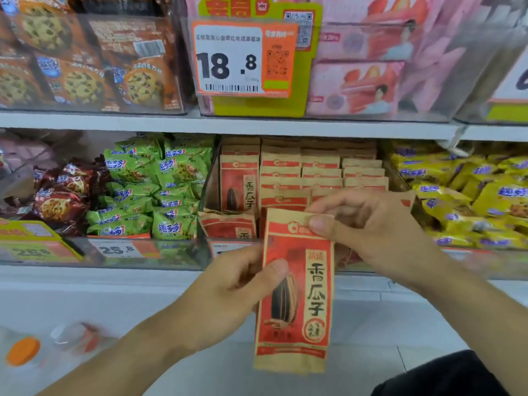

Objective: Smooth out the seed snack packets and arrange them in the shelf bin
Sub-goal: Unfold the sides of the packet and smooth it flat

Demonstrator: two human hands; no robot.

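A red and tan seed snack packet (303, 307) with a black sunflower seed printed on it hangs upright in front of the shelf. My left hand (228, 292) grips its left edge at mid height, thumb on the front. My right hand (368, 227) pinches its top right corner. Behind it is the clear shelf bin (213, 178), where rows of the same packets (320, 170) stand upright. One more packet (228, 227) lies slumped at the bin's front left.
Green cookie packs (154, 190) and dark red ones (63, 195) fill the bin to the left, yellow packs (471, 195) the bin to the right. A price tag (228, 61) hangs from the upper shelf. Bottles with orange caps (23, 351) lie at the lower left.
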